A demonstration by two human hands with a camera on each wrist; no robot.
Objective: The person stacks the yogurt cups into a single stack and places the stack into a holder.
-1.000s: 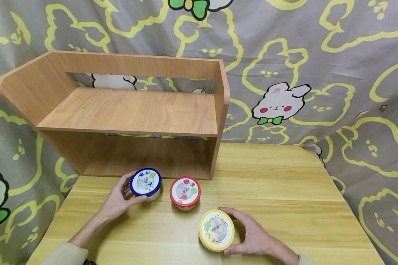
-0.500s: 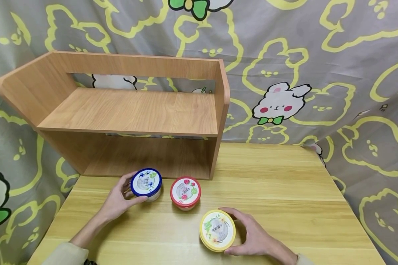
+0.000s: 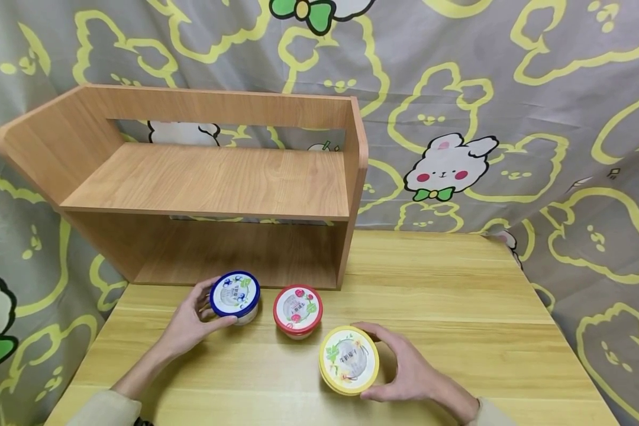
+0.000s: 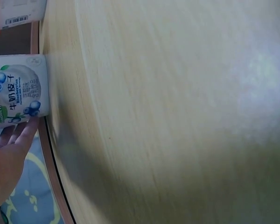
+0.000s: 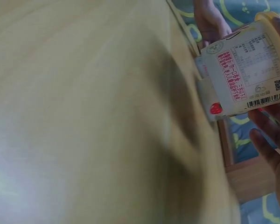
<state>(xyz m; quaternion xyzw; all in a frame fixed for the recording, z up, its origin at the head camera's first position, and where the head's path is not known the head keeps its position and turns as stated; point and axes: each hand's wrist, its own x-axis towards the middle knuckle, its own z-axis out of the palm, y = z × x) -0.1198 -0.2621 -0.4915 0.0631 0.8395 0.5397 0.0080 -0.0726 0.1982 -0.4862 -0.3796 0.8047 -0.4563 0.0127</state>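
My left hand (image 3: 186, 322) grips a round pudding cup with a blue lid (image 3: 235, 293), thumb on the near side and fingers behind. Blueberries are printed on the side of this blue-lidded cup (image 4: 18, 91) in the left wrist view. My right hand (image 3: 407, 370) grips a yellow-lidded cup (image 3: 349, 360) from its right side. In the right wrist view the yellow-lidded cup (image 5: 247, 67) is tilted in the picture, with a shadow on the table beside it. Between the two hands stands a red-lidded cup (image 3: 297, 311), touched by neither.
A two-tier wooden shelf (image 3: 213, 180) stands behind the cups on the left. Its lower front edge lies close behind the blue-lidded and red-lidded cups. The wooden table (image 3: 447, 296) extends to the right. A patterned grey cloth (image 3: 458, 106) hangs behind and at both sides.
My right hand has raised the yellow-lidded cup slightly and shifted it a little away from me. The left hand, the blue-lidded cup and the red-lidded cup stay where they were.
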